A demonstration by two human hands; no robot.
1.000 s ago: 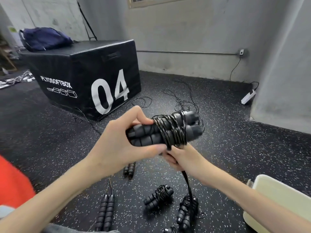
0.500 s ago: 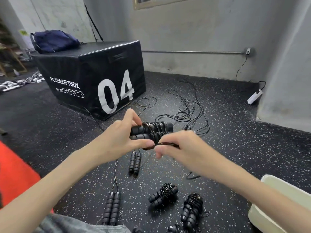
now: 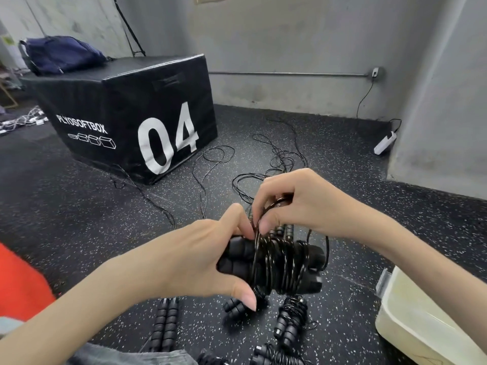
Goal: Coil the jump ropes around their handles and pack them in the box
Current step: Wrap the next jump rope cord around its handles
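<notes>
My left hand [image 3: 195,256] grips a pair of black foam jump rope handles [image 3: 279,264] held side by side, with thin black rope wound many times around their middle. My right hand [image 3: 297,204] hovers just above the coil and pinches a loop of the rope's loose end between thumb and fingers. On the floor below lie coiled jump ropes [image 3: 290,320] and an uncoiled pair of handles [image 3: 164,325]. Loose rope [image 3: 279,156] trails over the floor behind my hands. The cream plastic box [image 3: 421,320] stands at the lower right.
A black plyo box marked 04 [image 3: 137,114] stands at the back left with a blue bag [image 3: 60,54] on top. A white power strip [image 3: 384,142] lies by the grey wall. Something red [image 3: 21,283] sits at the left edge. The floor is speckled black rubber.
The wound handles have come lower and nearer to me. My right hand has shifted from beside the coil to above it, pinching the rope end against the windings.
</notes>
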